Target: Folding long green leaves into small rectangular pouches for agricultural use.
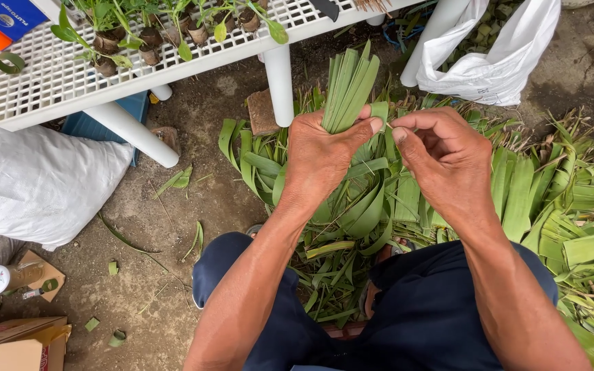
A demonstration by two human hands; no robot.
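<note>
1. Both hands work close together over the lap: the left hand is closed around a bundle of leaf strips, which stands upright out of the fist, fanned slightly at the top.
2. At the bundle's base, the right hand pinches a narrow leaf strip between thumb and forefinger, just beside the left thumb.
3. To do this well, I judge the left grip should stay firm and low on the bundle so the strips keep aligned, while the right hand keeps its strip taut and flat rather than twisted.
4. Below and to the right lies a thick pile of cut leaves on the dirt ground, touching the person's knees.
5. Edges: a white desk leg stands just behind the bundle, and the white slatted desk carrying potted seedlings overhangs at upper left.
6. Open room is to the left, over bare ground; a white sack and a white bag bound it further out.
</note>
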